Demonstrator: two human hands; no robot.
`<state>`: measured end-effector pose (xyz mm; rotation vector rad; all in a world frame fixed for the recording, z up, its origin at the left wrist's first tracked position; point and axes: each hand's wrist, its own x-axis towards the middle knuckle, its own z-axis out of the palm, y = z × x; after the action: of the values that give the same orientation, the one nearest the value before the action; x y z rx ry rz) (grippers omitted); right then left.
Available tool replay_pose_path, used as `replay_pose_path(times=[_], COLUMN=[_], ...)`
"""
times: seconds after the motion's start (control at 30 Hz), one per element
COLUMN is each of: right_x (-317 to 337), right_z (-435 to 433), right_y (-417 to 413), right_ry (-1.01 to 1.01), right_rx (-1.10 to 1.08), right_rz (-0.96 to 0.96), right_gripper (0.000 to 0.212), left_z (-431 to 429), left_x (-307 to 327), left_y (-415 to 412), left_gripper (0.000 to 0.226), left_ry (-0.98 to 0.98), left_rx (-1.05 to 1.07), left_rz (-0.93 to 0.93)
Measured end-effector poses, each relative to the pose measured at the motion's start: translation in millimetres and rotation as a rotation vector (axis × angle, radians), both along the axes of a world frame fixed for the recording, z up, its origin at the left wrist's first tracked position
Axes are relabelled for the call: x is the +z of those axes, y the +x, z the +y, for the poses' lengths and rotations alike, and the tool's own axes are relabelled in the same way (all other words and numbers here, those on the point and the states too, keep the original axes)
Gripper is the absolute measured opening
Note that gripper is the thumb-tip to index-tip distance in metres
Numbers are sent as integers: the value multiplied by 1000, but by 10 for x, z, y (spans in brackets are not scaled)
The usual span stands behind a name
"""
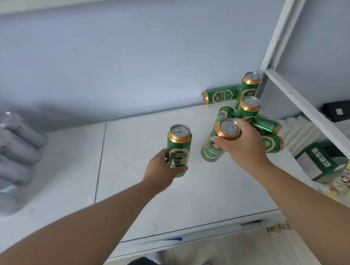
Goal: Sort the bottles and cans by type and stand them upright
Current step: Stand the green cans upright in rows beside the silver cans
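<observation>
My left hand [163,168] grips the lower half of an upright green can with a gold rim [179,145] over the middle of the white table [137,191]. My right hand [245,142] holds a second green can [216,143] by its top, roughly upright. Behind it two green cans stand upright, one [248,110] close to my hand and one [249,83] in the back corner. Several more lie on their sides: one by the wall [219,96] and others [269,126] to the right, partly hidden by my hand.
A blurred grey pack of bottles [7,142] sits at the left edge of the table. A white shelf frame [307,103] rises at the right. Beyond the table's right edge are a green carton [321,164] and white stacked items. The wall runs along the back.
</observation>
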<state>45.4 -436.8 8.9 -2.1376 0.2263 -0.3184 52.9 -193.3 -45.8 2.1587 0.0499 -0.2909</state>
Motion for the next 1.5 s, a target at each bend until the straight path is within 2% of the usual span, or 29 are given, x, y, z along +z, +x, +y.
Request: replay_pose_path(times=[0.17, 0.33, 0.83, 0.97, 1.07, 1.27, 1.5], right_x=[112, 209, 179, 193, 183, 104, -34], right_z=[366, 921, 2913, 3212, 3371, 3674, 4078], right_y=[104, 233, 533, 664, 851, 1382, 2049], right_ry=[18, 3, -6, -16, -31, -43, -48], right_rx=[63, 132, 210, 227, 269, 357, 484], right_rz=[-10, -23, -13, -7, 12, 36, 58], right_gripper=[48, 45, 42, 40, 38, 40, 43], left_z=[354, 826, 2771, 3083, 3242, 3493, 3758], left_x=[51, 104, 22, 2, -27, -97, -344], left_y=[-84, -79, 188, 367, 555, 1029, 1615], left_gripper=[50, 49, 49, 47, 48, 51, 48], left_ry=[-9, -41, -25, -3, -58, -138, -130], left_rx=[88, 161, 191, 235, 301, 466, 572], left_rz=[-6, -26, -51, -41, -31, -44, -35])
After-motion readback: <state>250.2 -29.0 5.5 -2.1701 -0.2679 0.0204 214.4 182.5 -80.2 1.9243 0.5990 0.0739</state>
